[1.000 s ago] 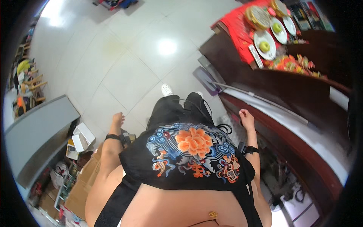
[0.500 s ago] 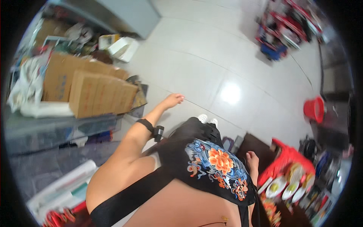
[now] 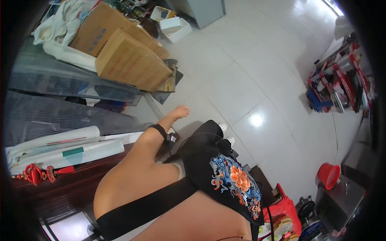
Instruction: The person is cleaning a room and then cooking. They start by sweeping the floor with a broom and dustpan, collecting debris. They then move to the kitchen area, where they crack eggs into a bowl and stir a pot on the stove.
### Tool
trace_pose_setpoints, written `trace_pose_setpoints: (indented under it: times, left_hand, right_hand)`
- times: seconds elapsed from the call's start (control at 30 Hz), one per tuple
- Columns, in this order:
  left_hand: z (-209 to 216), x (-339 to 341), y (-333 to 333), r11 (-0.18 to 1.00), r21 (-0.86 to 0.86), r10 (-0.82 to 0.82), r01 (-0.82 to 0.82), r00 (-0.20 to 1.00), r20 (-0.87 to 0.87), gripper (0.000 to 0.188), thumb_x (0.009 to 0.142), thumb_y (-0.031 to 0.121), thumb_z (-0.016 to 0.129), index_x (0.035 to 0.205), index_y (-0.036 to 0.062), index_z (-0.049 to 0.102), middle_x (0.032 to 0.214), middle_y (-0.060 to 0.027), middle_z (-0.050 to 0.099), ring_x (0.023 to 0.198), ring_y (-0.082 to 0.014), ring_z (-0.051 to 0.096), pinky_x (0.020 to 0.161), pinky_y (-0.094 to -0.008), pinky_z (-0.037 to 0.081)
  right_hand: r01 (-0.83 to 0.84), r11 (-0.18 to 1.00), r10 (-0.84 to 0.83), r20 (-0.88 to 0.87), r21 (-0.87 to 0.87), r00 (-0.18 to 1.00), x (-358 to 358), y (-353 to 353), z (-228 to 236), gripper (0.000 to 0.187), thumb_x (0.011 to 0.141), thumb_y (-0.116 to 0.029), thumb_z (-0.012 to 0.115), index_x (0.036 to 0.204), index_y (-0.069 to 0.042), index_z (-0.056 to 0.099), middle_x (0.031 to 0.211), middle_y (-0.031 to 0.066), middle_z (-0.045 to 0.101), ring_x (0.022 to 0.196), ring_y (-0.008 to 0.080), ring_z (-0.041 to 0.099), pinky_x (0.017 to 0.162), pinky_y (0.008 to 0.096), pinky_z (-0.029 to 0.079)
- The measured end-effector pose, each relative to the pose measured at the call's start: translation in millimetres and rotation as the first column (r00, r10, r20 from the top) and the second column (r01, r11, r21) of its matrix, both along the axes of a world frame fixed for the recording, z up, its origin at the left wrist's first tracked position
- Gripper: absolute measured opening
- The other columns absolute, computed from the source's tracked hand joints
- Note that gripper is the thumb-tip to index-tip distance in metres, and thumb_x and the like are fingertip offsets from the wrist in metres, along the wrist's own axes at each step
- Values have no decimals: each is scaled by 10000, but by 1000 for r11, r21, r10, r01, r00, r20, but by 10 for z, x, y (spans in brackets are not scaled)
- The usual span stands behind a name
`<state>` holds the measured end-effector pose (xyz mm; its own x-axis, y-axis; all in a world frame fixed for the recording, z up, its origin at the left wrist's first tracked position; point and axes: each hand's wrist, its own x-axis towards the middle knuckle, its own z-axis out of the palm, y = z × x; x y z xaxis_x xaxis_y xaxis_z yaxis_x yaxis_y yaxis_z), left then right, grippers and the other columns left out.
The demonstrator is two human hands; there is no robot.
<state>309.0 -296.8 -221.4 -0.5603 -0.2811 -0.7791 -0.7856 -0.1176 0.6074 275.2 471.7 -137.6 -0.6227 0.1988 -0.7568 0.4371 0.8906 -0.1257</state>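
My left hand (image 3: pixel 182 112) hangs over the pale tiled floor (image 3: pixel 225 88), its fingers loosely bent, with nothing visible in them. Nearest to it is a brown cardboard box (image 3: pixel 132 62), standing apart from the fingers at the upper left. A black strap with a small black device (image 3: pixel 172 138) is on my left forearm. My right hand is out of sight, past the edge of the black apron (image 3: pixel 201 160) with its embroidered orange flower (image 3: pixel 240 178).
A white foam box (image 3: pixel 177 32) lies beyond the cardboard. Long white rolls (image 3: pixel 96 150) and a red hanging ornament (image 3: pixel 34 174) lie at the left. At the right stand a red bucket (image 3: pixel 329 176) and a red-edged rack (image 3: pixel 341 84). A red cloth (image 3: pixel 283 209) is at the lower right.
The view has turned to the right, and the surroundings have shifted round. My right hand, seen by the red cloth before, has gone from view. The left hand still hangs over the floor.
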Motion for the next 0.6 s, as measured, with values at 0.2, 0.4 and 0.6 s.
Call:
trace_pose_setpoints:
  times: [0.2,0.4,0.6]
  left_hand:
    - [-172,197,-104,979,-64,-197,195,980,-24,274,903,299,517,997,63,618,856,-46,636,767,-156,598,656,-319,478]
    - [-512,618,-608,986,-22,165,-166,985,-44,333,852,311,560,1012,35,655,814,-85,665,700,-172,613,644,-332,500]
    - [-789,482,-1929,913,-12,407,-409,906,119,321,866,311,529,1053,78,646,810,-48,651,678,-152,595,564,-318,469]
  right_hand:
    - [-342,939,339,-187,15,922,-1342,-922,-99,298,839,-279,601,979,-21,652,871,159,679,804,261,659,715,356,502]
    - [-376,926,354,-289,-21,890,-2761,-2291,64,256,833,-255,599,928,-22,649,770,123,670,658,209,646,626,333,504]
    - [-536,844,508,-320,2,800,-3442,-4557,-152,282,823,-282,597,919,-24,660,774,136,679,710,240,664,682,363,517]
